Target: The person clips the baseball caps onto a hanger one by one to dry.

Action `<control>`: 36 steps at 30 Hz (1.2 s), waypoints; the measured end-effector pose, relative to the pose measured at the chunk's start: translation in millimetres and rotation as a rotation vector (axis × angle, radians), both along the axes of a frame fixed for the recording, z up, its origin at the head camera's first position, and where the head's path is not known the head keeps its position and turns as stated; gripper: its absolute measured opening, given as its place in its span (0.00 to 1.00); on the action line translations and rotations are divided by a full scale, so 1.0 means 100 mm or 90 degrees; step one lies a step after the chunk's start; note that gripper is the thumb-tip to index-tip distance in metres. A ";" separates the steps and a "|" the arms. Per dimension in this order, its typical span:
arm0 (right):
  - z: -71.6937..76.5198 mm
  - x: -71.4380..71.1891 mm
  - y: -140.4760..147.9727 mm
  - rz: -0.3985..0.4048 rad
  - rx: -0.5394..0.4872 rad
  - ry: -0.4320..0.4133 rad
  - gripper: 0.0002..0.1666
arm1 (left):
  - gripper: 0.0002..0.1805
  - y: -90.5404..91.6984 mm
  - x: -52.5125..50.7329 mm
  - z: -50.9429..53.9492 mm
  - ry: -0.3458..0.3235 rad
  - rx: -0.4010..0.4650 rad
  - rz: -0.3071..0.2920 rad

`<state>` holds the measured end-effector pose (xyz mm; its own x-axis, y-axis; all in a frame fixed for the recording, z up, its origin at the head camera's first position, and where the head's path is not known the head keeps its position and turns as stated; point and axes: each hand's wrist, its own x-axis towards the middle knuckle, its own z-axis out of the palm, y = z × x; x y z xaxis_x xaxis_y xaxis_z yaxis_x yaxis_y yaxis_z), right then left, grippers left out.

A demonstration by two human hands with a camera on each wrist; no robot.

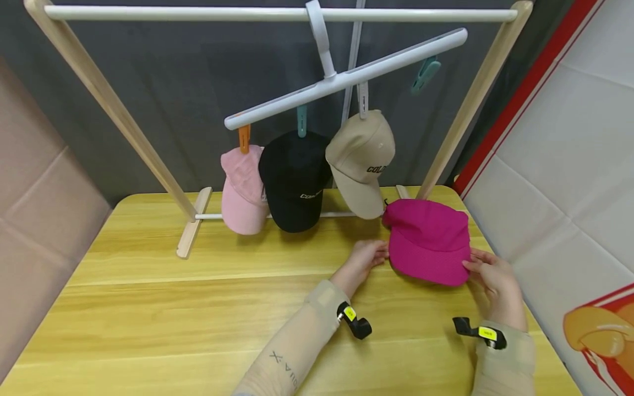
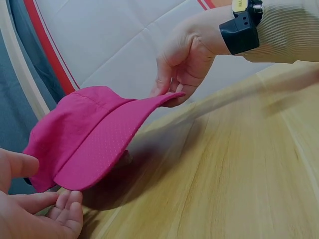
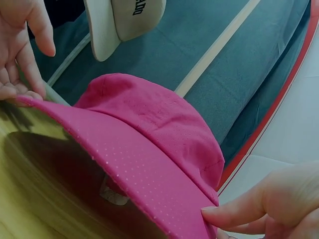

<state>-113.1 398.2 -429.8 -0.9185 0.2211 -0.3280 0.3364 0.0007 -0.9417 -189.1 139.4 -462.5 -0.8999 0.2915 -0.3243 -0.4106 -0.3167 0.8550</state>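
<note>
A magenta cap [image 1: 430, 239] is tilted over the right part of the wooden table, its brim toward me. My right hand [image 1: 497, 283] pinches the right end of the brim; in the right wrist view the thumb [image 3: 234, 211] lies on top and the other fingers are partly hidden below. At the brim's left end, my left hand [image 1: 365, 259] touches the edge with its fingertips. The left wrist view shows that hand's thumb [image 2: 22, 164] raised apart from the fingers. A shadow and a pale label [image 3: 113, 193] show beneath the brim.
Above, a tilted white hanger [image 1: 342, 82] hangs from a rack bar [image 1: 198, 14]. Clips hold a pink cap [image 1: 242, 192], a black cap [image 1: 294, 187] and a beige cap [image 1: 364, 159]. A teal clip [image 1: 425, 74] dangles at its right end. The wooden tabletop [image 1: 173, 330] spreads in front.
</note>
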 end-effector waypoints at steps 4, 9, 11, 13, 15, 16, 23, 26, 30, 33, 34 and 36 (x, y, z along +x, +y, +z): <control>0.05 -0.03 0.04 0.021 -0.008 0.013 0.34 | 0.13 0.07 -0.02 0.01 0.010 0.005 0.010; 0.09 -0.05 0.06 0.022 -0.045 0.036 0.22 | 0.13 0.11 -0.02 0.02 0.036 -0.029 0.006; 0.10 -0.06 0.06 0.018 -0.060 0.049 0.20 | 0.13 0.11 -0.02 0.03 0.050 -0.044 0.004; 0.12 -0.06 0.06 0.010 -0.072 0.061 0.19 | 0.13 0.11 -0.01 0.05 0.060 -0.058 0.000; 0.13 -0.06 0.06 0.004 -0.081 0.073 0.19 | 0.13 0.11 -0.01 0.07 0.063 -0.063 0.000; 0.14 -0.06 0.06 0.001 -0.082 0.078 0.19 | 0.14 0.11 -0.01 0.08 0.067 -0.066 -0.003; 0.19 -0.09 0.08 -0.013 -0.100 0.103 0.18 | 0.16 0.12 0.00 0.16 0.077 -0.031 0.005; 0.21 -0.11 0.10 -0.006 -0.104 0.112 0.18 | 0.16 0.13 -0.01 0.19 0.083 -0.025 0.012; 0.24 -0.14 0.11 0.002 -0.100 0.115 0.18 | 0.15 0.14 -0.01 0.22 0.093 -0.025 0.016; 0.25 -0.16 0.13 0.008 -0.104 0.125 0.18 | 0.15 0.15 -0.01 0.24 0.096 -0.018 0.019; 0.25 -0.17 0.13 0.010 -0.108 0.129 0.18 | 0.14 0.16 -0.01 0.25 0.097 -0.016 0.019; 0.26 -0.18 0.14 0.016 -0.113 0.139 0.18 | 0.14 0.16 0.00 0.27 0.098 -0.014 0.017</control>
<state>-130.7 412.5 -403.5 -0.9760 0.1542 -0.1537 0.1280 -0.1645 -0.9780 -189.3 155.4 -435.1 -0.9468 0.2615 -0.1874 -0.2654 -0.3055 0.9145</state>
